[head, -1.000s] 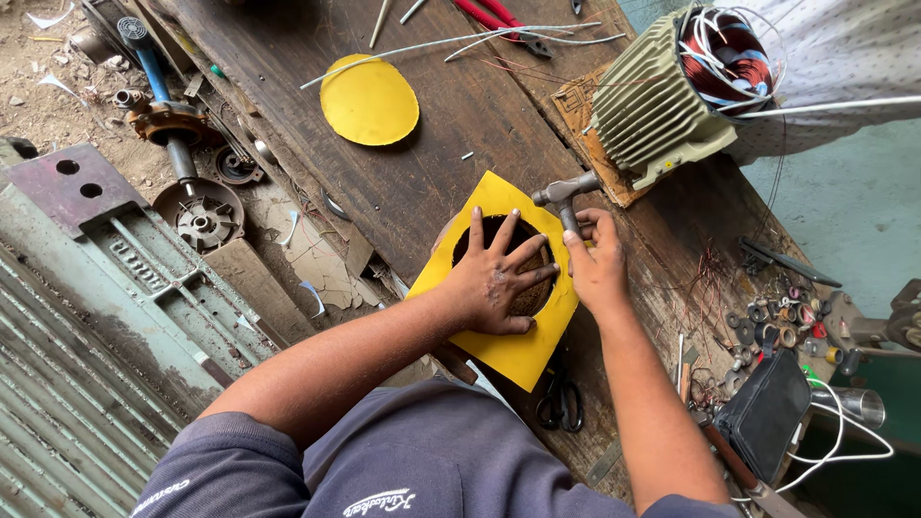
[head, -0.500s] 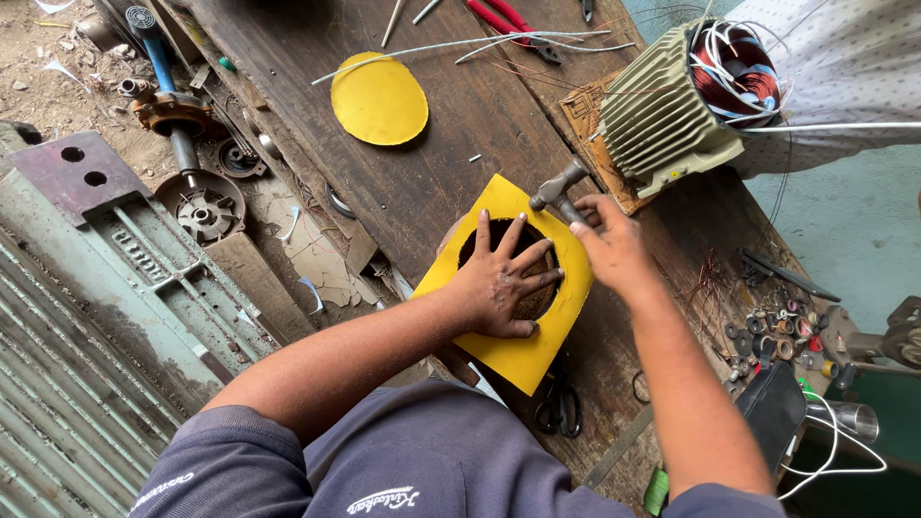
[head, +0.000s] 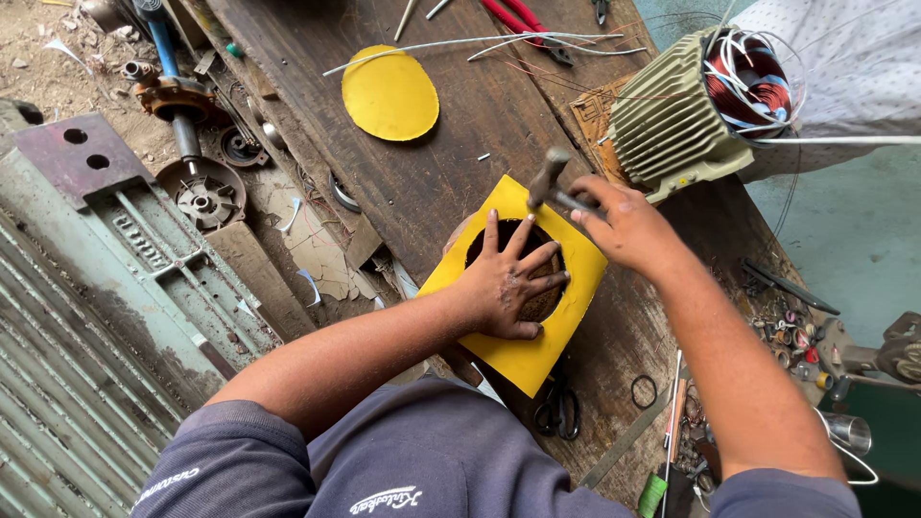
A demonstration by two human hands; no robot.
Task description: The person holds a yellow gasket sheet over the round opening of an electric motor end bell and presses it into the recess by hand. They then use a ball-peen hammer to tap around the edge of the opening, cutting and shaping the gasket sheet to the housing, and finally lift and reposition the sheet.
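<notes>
Dark worn wooden workbench (head: 451, 163) runs diagonally, dirt floor with grey corrugated metal sheet (head: 58, 384) at left. Grey finned motor housing (head: 672, 120) with copper windings sits top right. Yellow square sheet with round cutout (head: 561, 317) lies near the bench's front edge; yellow cut-out disc (head: 389, 93) well apart, up the bench. Left hand (head: 508, 283), fingers spread, presses flat over the cutout. Right hand (head: 624, 225) clamped on small metal hammer (head: 549, 180), raised just above the sheet's top corner.

Left hand (head: 507, 284) is spread flat over the round hole in a yellow sheet (head: 566, 317) on the wooden bench (head: 451, 173). Right hand (head: 624, 225) grips a small hammer (head: 549, 179) just above it. Cut-out yellow disc (head: 389, 92) and a finned motor housing (head: 676, 120) sit nearby.
</notes>
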